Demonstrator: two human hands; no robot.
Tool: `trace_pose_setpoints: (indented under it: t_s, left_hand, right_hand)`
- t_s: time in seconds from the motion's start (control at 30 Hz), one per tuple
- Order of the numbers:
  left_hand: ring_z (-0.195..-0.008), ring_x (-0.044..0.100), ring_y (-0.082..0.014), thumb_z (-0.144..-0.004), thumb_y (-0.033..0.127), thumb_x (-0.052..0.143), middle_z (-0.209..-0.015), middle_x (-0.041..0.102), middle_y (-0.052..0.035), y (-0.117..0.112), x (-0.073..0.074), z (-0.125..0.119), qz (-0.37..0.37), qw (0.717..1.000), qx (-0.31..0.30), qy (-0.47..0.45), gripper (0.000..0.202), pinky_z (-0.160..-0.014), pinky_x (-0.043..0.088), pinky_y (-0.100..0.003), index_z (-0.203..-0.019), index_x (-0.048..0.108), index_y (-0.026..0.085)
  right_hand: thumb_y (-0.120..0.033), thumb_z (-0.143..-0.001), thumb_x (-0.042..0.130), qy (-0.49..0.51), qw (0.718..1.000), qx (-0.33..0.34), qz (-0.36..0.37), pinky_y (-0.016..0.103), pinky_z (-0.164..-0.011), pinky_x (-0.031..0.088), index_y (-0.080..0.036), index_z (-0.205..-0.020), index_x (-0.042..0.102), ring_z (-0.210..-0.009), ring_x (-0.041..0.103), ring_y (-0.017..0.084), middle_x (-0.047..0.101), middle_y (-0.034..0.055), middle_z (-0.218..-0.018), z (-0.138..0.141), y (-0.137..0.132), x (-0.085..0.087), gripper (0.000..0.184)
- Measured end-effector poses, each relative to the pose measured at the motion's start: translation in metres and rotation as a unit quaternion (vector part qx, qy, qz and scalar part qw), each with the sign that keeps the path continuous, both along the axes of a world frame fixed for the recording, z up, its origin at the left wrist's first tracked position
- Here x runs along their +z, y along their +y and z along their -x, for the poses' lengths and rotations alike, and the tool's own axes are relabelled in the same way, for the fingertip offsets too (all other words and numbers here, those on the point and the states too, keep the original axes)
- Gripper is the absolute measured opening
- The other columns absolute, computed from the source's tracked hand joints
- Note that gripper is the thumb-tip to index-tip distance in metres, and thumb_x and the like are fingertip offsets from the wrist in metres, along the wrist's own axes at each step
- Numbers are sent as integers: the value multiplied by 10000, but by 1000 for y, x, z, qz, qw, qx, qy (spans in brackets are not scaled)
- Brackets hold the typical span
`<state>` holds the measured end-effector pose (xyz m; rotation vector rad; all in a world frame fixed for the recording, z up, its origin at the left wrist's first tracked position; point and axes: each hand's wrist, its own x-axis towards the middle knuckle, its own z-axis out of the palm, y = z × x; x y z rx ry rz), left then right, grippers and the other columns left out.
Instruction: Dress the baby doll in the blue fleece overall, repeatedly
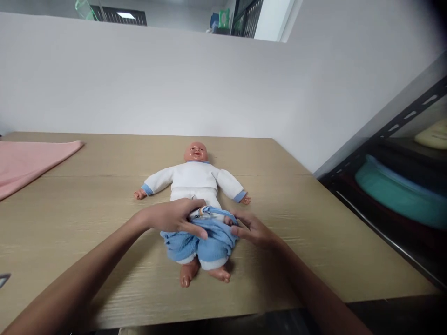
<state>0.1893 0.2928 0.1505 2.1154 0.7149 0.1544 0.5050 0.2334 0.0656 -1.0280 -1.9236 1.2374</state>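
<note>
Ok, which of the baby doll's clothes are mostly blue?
The fuzzy blue trousers with white hems, worn lowest; the long-sleeved blue-cuffed top and garment below it are mainly white.

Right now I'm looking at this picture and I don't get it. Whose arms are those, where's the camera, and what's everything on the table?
There's no robot here, just a person with two bare hands. The camera is worn on their head, so you see roughly what they see, looking forward and down.

On the wooden table a doll lies on its back, arms spread, feet toward the person. A pink cloth lies at the left.

The right hand holds the waist edge of the blue trousers around the doll's legs. The left hand touches them too, but I can't tell how tightly it grips.
</note>
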Motion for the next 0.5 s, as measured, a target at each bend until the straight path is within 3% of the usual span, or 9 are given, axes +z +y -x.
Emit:
trace_pose_setpoints:
  t_s: [0.07, 0.17, 0.3, 0.37, 0.43, 0.5]
  left_hand:
    - [-828, 694, -255, -858, 746, 877, -942, 755, -29, -4, 5, 16, -45, 996, 66, 31, 683, -664, 479, -307, -1276, 723, 228]
    - [-812, 695, -250, -808, 710, 928, -941, 736, -12, -6, 6, 41, -51, 991, 115, 42, 702, -649, 482, -299, -1304, 732, 254]
    - [-1098, 745, -330, -784, 610, 984, -1156, 803, -47, -9, -4, 67, -36, 997, 72, 10, 570, -918, 601, -366, -1229, 833, 288]
    - [-1276, 715, -364, -835, 574, 962, -1319, 795, -69, -10, -13, 73, -15, 998, 56, -19, 511, -1088, 592, -424, -1244, 848, 289]
    - [-1394, 665, -374, -898, 557, 917, -1437, 765, -80, -11, -22, 77, -1, 996, 77, -53, 488, -1198, 549, -461, -1302, 836, 295]
    - [-1377, 671, -359, -968, 562, 847, -1424, 772, -83, -10, -30, 77, 5, 988, 120, -96, 434, -1214, 539, -468, -1313, 826, 299]
  right_hand:
    - [-725, -1020, 732, 18, 998, -52, -4, 367, -884, 554, -236, -1013, 720, -923, 645, 236, 680, 21, -953, 5, 5, 2, 490]
    - [-765, -1009, 716, 33, 997, -73, 16, 346, -799, 540, -243, -993, 712, -846, 625, 223, 660, 8, -895, 8, 18, 13, 522]
    - [-710, -1002, 765, -49, 996, 67, -21, 379, -920, 562, -236, -1054, 791, -947, 680, 252, 734, 34, -999, 7, 30, 38, 478]
    - [-658, -964, 841, -79, 989, 117, -49, 386, -979, 557, -236, -1005, 796, -972, 677, 251, 727, 31, -1026, 9, 34, 45, 426]
    - [-644, -971, 838, -64, 991, 104, -47, 370, -968, 560, -239, -970, 769, -962, 662, 239, 705, 22, -1010, 12, 37, 46, 411]
    - [-680, -1016, 763, -21, 998, 52, -11, 353, -921, 570, -250, -1020, 742, -951, 656, 233, 692, 16, -998, 15, 43, 39, 431]
